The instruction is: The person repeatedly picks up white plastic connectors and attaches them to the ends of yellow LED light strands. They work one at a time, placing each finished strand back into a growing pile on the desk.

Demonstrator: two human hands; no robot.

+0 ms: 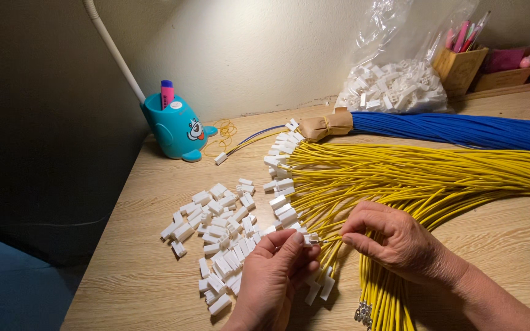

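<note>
My left hand (274, 276) pinches a small white plastic connector (310, 238) at its fingertips, low in the middle of the view. Facing it, my right hand (394, 240) pinches the end of a yellow wire (332, 238), whose metal tip touches the connector. Under my right hand a big bundle of yellow wires (424, 178) fans out across the wooden table (148, 184); several wires carry white connectors at their left ends. A heap of loose white connectors (219, 230) lies just left of my left hand.
A bundle of blue wires (461, 130), taped in brown at its left end, lies behind the yellow ones. A clear bag of white connectors (394, 86) stands at the back. A teal cartoon desk-lamp base (176, 129) sits at the back left, a wooden pen holder (459, 66) at the back right.
</note>
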